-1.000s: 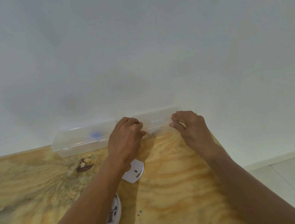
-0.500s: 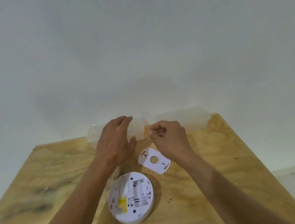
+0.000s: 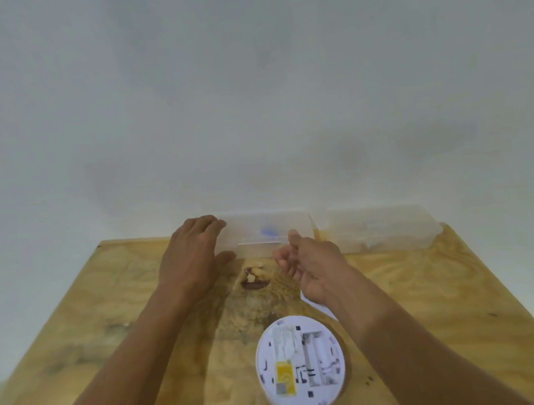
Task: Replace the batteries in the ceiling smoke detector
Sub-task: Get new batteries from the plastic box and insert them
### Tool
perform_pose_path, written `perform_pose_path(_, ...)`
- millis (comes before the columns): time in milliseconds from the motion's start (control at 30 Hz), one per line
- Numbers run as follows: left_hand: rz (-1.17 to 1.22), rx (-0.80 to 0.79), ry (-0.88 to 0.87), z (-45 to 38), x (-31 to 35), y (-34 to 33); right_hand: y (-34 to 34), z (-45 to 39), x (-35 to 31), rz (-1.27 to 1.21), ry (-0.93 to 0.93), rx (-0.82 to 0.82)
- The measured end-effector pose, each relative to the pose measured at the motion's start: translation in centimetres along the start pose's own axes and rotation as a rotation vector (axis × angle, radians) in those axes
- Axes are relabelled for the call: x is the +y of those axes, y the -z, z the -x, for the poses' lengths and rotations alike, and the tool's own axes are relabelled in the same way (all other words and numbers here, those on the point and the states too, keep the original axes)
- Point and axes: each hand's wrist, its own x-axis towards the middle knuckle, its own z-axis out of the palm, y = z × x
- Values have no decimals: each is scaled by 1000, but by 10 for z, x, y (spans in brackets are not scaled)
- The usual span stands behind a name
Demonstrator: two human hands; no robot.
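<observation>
Now that our head has tipped down, smoke detector (image 3: 300,365) shows at 6 w/ batt bay empty; L hand (image 3: 192,260) steadies clear box (image 3: 262,232) at 12, R hand (image 3: 312,263) loosely curled, pinching nothing – new batts next

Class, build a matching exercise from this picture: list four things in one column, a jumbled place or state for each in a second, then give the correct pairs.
Things:
1. smoke detector
2. left hand
3. right hand
4. clear plastic box

Descriptions:
A. at the table's far edge, against the wall
B. fingers curled, beside the box's front edge
C. face down, battery bay empty
D. resting on the box's left end

Pairs: 1-C, 2-D, 3-B, 4-A
</observation>
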Motion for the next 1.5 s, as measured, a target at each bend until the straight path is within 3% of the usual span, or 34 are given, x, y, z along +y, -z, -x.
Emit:
perform_pose_path(133, -2, 35, -4, -2, -5, -4, 2, 1, -3, -71, -23, -24)
perform_pose_path(333, -1, 49, -12, -4, -8, -5, 5, -1, -7, 31, -42, -37)
perform_pose_path(567, 26, 36, -40, -7, -15, -4, -48, 3, 4, 91, -67, -177)
perform_pose_path(833, 10, 85, -65, -9, -21, -7, -64, 3, 2, 144, -49, -129)
perform_pose_path(1100, 98, 120, -65, -4, -15, -8, -54, -5, -60, 682, 238, -267)
perform_pose_path(1300, 21, 124, -34, -5, -16, -10, -46, -24, -58, 1525, 672, -300)
perform_pose_path(1400, -3, 122, -18, -5, -16, -11, -44, -35, -36, 1649, 714, -343)
perform_pose_path(1500, -33, 133, -8, -6, -17, -13, -40, -39, -19, 1648, 836, -282)
